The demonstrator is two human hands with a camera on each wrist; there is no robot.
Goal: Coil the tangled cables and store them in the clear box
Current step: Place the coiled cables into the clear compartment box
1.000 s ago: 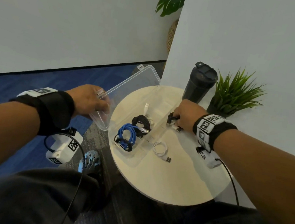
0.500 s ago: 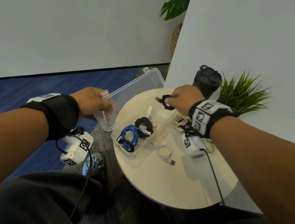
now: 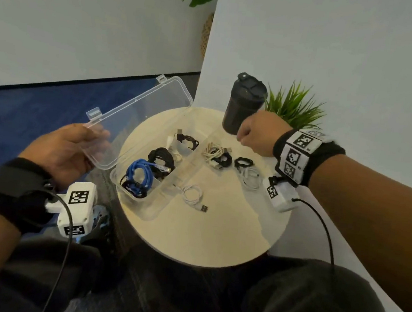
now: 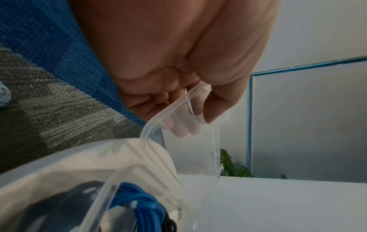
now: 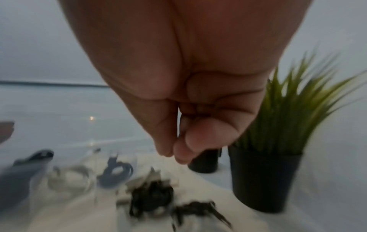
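A: What is staying hard to read here?

B: The right wrist view is blurring everything below the right hand (image 5: 190, 97), so the cable bundles there are showing only as dark and pale smears. The right hand's fingers are curling in against the thumb, and I am seeing nothing between them.

A: And the left hand (image 3: 64, 150)?

B: It is pinching the clear lid (image 3: 137, 119), thumb on one face and fingers (image 4: 184, 127) showing through the plastic on the other, holding it tilted up and open. The lid is blocking part of the clear box (image 3: 117, 179) in the left wrist view.

A: Where are the cables lying?

B: Taking the clear box on the round counter (image 3: 206, 230) as the landmark: inside it a blue coil (image 3: 138, 174), a black coil (image 3: 161, 158) and a smaller black cable (image 3: 188, 142) are sitting, with something white half hidden between them. Just outside its wall a white coil (image 3: 192, 195) is lying; beyond it a beige-and-black tangle (image 3: 218, 154), another black coil (image 3: 244, 162) and a white loop (image 3: 250, 177) are resting, partly under the right wrist.

A: Anything else?

B: One dark bottle (image 3: 244, 103) and one potted grass plant (image 3: 292, 106) are standing beyond the box.
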